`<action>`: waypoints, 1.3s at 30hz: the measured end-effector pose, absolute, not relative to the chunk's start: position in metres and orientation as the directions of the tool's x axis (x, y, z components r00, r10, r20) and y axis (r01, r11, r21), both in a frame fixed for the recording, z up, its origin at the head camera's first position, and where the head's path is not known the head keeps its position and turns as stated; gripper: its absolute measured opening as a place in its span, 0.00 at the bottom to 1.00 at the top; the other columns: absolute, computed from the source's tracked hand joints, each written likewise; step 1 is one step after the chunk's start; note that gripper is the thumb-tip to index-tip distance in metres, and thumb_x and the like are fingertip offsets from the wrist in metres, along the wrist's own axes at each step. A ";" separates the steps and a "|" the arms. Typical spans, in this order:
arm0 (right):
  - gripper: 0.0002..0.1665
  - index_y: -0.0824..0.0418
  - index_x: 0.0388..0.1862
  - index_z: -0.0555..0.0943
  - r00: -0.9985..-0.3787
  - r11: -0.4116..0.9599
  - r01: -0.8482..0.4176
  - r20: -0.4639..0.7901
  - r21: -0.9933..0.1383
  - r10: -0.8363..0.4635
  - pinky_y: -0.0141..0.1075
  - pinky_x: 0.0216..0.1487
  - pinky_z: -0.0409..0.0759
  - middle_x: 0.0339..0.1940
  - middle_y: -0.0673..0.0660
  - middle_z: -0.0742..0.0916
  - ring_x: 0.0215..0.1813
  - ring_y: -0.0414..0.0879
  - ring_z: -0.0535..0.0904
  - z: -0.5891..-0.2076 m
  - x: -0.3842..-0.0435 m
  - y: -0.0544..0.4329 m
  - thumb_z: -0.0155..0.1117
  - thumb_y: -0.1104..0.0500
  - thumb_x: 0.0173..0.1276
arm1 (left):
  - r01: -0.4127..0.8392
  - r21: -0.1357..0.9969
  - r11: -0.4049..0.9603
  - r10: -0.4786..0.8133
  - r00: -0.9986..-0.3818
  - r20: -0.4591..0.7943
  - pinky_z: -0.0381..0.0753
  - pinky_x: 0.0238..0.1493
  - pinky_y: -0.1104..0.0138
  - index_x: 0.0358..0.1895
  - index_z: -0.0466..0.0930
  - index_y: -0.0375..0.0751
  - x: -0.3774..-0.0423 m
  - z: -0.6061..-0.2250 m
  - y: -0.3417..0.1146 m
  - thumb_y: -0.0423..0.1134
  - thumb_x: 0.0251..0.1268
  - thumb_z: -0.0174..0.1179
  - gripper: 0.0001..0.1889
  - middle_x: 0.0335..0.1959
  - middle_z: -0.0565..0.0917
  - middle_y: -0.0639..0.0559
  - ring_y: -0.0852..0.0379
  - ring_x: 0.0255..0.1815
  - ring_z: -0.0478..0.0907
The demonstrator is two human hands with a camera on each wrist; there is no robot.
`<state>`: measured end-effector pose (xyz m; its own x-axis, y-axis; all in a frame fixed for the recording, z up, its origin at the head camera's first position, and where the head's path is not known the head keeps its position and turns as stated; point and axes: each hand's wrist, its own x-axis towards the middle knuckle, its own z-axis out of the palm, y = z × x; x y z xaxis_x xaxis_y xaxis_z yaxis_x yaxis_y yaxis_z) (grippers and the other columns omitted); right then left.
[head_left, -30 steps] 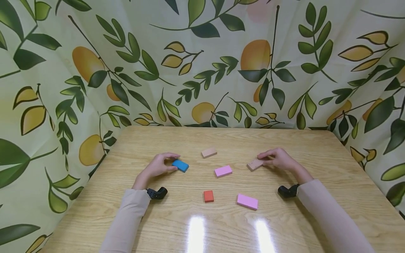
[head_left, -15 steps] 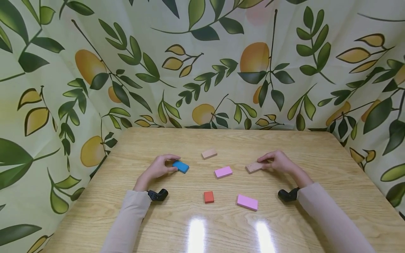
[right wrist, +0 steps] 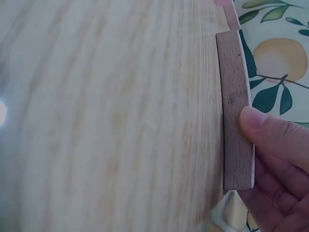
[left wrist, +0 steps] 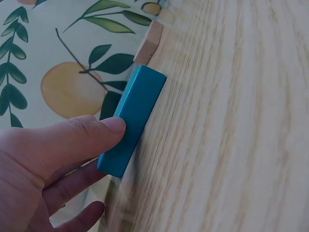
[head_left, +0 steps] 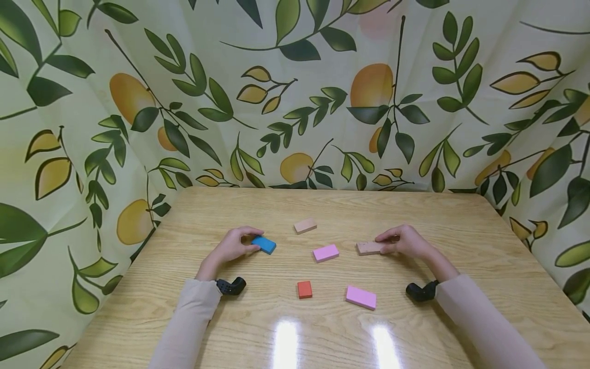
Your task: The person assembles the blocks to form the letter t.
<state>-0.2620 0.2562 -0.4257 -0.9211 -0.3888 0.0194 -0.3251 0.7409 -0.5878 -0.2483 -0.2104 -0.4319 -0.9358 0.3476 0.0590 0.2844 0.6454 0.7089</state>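
Observation:
My left hand [head_left: 232, 244] pinches a blue wooden block [head_left: 265, 245] near its left end. In the left wrist view the thumb lies on the side of that blue block [left wrist: 135, 116], with fingers behind it. Off to the right, my right hand [head_left: 406, 242] grips a plain wood block [head_left: 367, 248] by its right end. Seen from the right wrist, this plain block [right wrist: 234, 106] shows brown grain and a dark knot, and the thumb presses against its edge. Both blocks lie low at the tabletop.
Between the hands lie a second plain block [head_left: 305, 226] and a pink block [head_left: 325, 253]. Nearer are a small red block [head_left: 304, 289] and another pink block [head_left: 361, 297]. A leaf-and-fruit patterned cloth [head_left: 295, 123] hangs behind the wooden table [head_left: 230, 205].
The plain block in my right hand has turned so its long side lies more level across the view, and its left end has shifted slightly left. My left hand keeps its hold on the blue block.

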 end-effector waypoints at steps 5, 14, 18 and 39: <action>0.15 0.64 0.40 0.88 -0.922 0.738 -0.324 0.023 -0.591 -0.386 0.38 0.50 0.81 0.42 0.63 0.90 0.49 0.57 0.84 -0.425 -0.260 0.254 0.76 0.61 0.52 | 0.297 0.698 0.651 0.348 -0.935 0.073 0.72 0.67 0.46 0.56 0.80 0.36 -0.248 -0.434 -0.208 0.33 0.59 0.65 0.20 0.58 0.81 0.38 0.39 0.63 0.75; 0.15 0.65 0.40 0.88 -0.923 0.737 -0.319 0.020 -0.596 -0.384 0.30 0.43 0.78 0.41 0.63 0.90 0.45 0.51 0.84 -0.425 -0.256 0.250 0.76 0.62 0.52 | 0.283 0.673 0.684 0.327 -0.943 0.063 0.71 0.69 0.47 0.54 0.81 0.36 -0.248 -0.434 -0.202 0.34 0.60 0.66 0.18 0.57 0.82 0.38 0.39 0.64 0.75; 0.15 0.65 0.40 0.88 -0.924 0.740 -0.310 0.007 -0.597 -0.382 0.32 0.43 0.79 0.41 0.63 0.90 0.45 0.50 0.84 -0.425 -0.255 0.249 0.76 0.62 0.52 | 0.284 0.650 0.705 0.327 -0.943 0.058 0.71 0.69 0.46 0.53 0.81 0.36 -0.246 -0.431 -0.199 0.35 0.60 0.65 0.18 0.57 0.82 0.38 0.39 0.63 0.75; 0.15 0.66 0.41 0.87 -0.910 0.717 -0.330 0.006 -0.614 -0.414 0.31 0.45 0.80 0.42 0.63 0.90 0.47 0.52 0.84 -0.423 -0.244 0.242 0.74 0.64 0.53 | 0.292 0.609 0.737 0.311 -0.947 0.079 0.73 0.67 0.48 0.51 0.83 0.35 -0.245 -0.434 -0.195 0.35 0.60 0.65 0.16 0.55 0.83 0.39 0.40 0.61 0.77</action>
